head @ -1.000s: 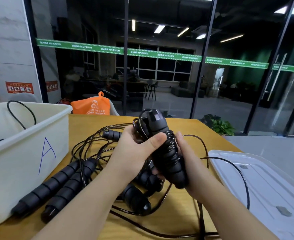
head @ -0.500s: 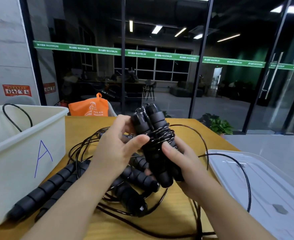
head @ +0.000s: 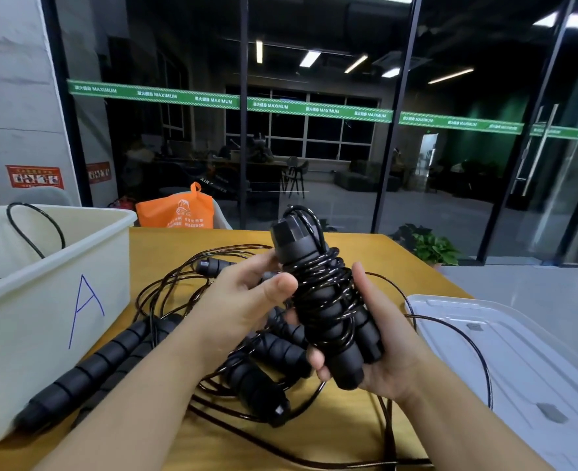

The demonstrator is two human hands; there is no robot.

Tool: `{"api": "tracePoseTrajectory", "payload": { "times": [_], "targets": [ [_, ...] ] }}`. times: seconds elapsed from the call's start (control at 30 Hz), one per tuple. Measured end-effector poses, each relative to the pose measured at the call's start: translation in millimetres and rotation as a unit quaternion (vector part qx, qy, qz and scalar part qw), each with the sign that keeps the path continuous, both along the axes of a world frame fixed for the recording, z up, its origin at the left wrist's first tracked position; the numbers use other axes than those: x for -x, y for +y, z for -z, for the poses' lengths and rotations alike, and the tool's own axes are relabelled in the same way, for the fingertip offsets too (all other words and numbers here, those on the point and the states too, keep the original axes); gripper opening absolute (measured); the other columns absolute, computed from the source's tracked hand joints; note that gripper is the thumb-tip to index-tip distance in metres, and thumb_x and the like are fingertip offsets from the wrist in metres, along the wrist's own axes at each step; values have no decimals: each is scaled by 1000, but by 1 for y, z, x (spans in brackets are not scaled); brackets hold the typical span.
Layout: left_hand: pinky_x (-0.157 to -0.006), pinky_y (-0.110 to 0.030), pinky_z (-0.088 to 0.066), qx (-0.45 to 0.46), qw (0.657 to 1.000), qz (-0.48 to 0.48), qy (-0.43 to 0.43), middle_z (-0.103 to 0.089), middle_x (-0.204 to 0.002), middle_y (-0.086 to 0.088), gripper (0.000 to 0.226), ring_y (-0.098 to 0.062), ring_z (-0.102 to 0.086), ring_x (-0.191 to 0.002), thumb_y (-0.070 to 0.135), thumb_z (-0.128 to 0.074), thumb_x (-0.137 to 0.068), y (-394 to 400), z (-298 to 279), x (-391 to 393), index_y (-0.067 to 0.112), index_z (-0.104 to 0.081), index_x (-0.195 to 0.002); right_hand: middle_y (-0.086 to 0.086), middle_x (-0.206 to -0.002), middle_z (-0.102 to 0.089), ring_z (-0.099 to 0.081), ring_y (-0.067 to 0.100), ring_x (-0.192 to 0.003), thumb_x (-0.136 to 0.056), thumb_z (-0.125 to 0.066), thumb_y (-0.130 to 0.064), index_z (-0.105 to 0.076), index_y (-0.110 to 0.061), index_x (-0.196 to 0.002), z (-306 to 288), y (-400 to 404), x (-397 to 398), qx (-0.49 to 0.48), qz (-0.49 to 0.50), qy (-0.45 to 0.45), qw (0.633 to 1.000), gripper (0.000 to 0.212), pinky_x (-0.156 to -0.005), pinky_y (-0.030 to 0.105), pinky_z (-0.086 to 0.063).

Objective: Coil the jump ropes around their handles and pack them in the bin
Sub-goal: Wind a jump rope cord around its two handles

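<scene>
— Jump rope bundle [head: 328, 300]: where is it held, and by what?

— It is held up above the wooden table [head: 366, 433], roughly upright. The paired handles are cradled in the right hand [head: 379, 348], whose fingers are curled under and around their lower ends. The left hand [head: 247, 300] is laid against the wound cord, thumb pressed onto the coils; what its fingers grasp behind the bundle cannot be told.

— How is the bundle expected to handle?

— The ribbed foam handles are judged light and grippy, so slipping is unlikely. The thin cord looks springy, and the coils may be expected to loosen if the thumb is lifted. A tail of loose cord [head: 451, 331] is seen trailing from the bundle toward the right, so the winding is judged unfinished.

— Where should hold be taken?

— Across the wound middle, so that coils and both handles are clamped together; the bare upper cap would leave the coils free.

— And around it?

— More handles [head: 260, 385] and tangled cord are spread on the table beneath. Two further handles [head: 87, 368] lie beside the white bin [head: 19, 321] marked "A" at the left, from which a loop of cord rises. A clear lid [head: 525, 368] is set at the right.
</scene>
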State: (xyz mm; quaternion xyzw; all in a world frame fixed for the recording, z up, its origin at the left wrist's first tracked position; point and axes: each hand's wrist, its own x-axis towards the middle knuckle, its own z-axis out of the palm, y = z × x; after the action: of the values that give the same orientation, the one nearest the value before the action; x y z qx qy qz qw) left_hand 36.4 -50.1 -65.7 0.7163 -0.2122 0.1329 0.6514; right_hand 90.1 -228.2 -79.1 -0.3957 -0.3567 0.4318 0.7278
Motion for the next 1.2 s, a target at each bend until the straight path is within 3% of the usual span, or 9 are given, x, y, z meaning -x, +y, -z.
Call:
{"api": "tracePoseTrajectory", "payload": {
  "times": [0.23,0.33,0.43,0.5,0.63,0.73,0.83,1.03,1.2],
  "targets": [
    [-39,-12,-22,96,983,148,55,-53,-59,4,61,-2,-42,-44,58,-78,-62,-6,0,2,34,-64,-116,8,-101,-71,-69,22,-77,-80,-58,-67,-70,-13,-115,0,-3,-5,8,-7,9,1000,65,-65,31,-55],
    [-39,-16,-20,97,977,185,52,-53,-60,2,62,-9,-35,-46,52,-75,-71,-5,-3,3,29,-57,-126,8,-96,-71,-69,21,-70,-81,-59,-66,-70,-10,-113,2,-3,-8,12,-26,33,999,65,-59,29,-55],
    [-42,-26,-13,96,986,121,70,-48,-53,6,71,-31,-13,-58,57,-77,-66,-4,-3,1,26,-57,-127,9,-90,-70,-66,21,-62,-82,-50,-70,-71,-10,-107,-1,-1,-2,35,3,63,997,68,-52,28,-53],
    [-45,-31,-11,113,989,68,72,-44,-47,7,75,-28,-13,-54,58,-77,-65,-6,-2,0,21,-55,-127,11,-87,-69,-64,22,-58,-85,-41,-69,-72,-11,-104,-2,2,1,73,85,45,993,68,-48,27,-50],
    [-35,-27,-32,112,987,-93,64,-61,-61,8,68,-3,-33,-38,46,-69,-68,-15,-6,0,21,-47,-128,4,-108,-70,-69,19,-88,-73,-57,-74,-60,-36,-120,0,8,-2,111,318,-159,928,61,-71,33,-54],
    [-68,-48,-52,52,973,-221,30,-67,-88,6,63,-6,-57,-59,59,-65,-56,-22,-5,-1,32,-48,-110,-11,-122,-61,-64,10,-108,-62,-69,-62,-38,-61,-129,1,5,0,145,374,-316,860,74,-89,37,-55],
    [-67,-19,-45,6,963,-271,-11,-66,-90,9,53,3,-63,-81,63,-64,-54,-23,0,-1,36,-46,-95,-22,-122,-58,-58,1,-112,-68,-76,-43,-33,-52,-137,6,10,7,158,384,-401,816,81,-95,34,-51],
    [-67,-12,-48,-30,953,-290,-83,-69,-90,20,49,1,-65,-83,68,-65,-57,-9,2,-6,37,-55,-93,-1,-86,-67,-63,20,-74,-61,-70,-8,-59,-32,-117,-3,4,5,84,325,-294,895,62,-65,32,-52],
    [-61,-8,-46,7,948,-284,-142,-72,-84,13,30,2,-66,-70,54,-68,-71,-7,-6,-1,33,-59,-90,17,-88,-61,-58,31,-73,-54,-69,-12,-60,-11,-110,-3,4,1,1,242,-196,950,57,-58,34,-48]
  ]
}}
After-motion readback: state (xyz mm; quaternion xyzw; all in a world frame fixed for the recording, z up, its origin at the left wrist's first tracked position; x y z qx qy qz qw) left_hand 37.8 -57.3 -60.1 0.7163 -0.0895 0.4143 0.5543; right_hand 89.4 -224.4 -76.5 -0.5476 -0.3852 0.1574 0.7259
